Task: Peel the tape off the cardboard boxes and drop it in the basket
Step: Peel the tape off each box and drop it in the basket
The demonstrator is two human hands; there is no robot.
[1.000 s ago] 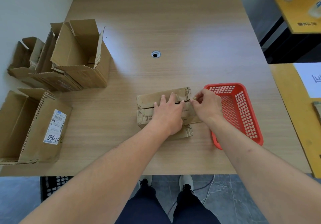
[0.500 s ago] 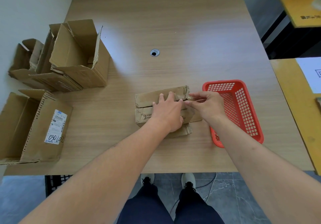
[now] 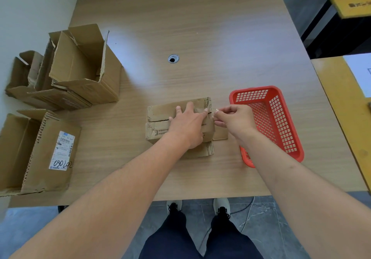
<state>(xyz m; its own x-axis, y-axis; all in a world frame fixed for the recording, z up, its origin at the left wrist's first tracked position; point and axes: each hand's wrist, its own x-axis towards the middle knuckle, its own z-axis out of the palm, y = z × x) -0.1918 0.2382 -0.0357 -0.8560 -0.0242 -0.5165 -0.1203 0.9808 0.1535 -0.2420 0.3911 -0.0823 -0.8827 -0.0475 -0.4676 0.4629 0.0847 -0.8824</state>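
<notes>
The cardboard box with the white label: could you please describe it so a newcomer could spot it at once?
Start at the wooden table and go to its near left corner. The box with the label lies open there; unlike the other boxes, it carries a white sticker with handwritten digits.

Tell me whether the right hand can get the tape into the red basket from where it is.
Probably yes: the right hand pinches clear tape beside the red basket, whose open top looks unobstructed.

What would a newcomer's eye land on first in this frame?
Probably the red basket at the table's right, the one bright thing. Next, the two hands at centre: the left hand presses a flattened cardboard box while the right hand pinches clear tape at its end.
</notes>
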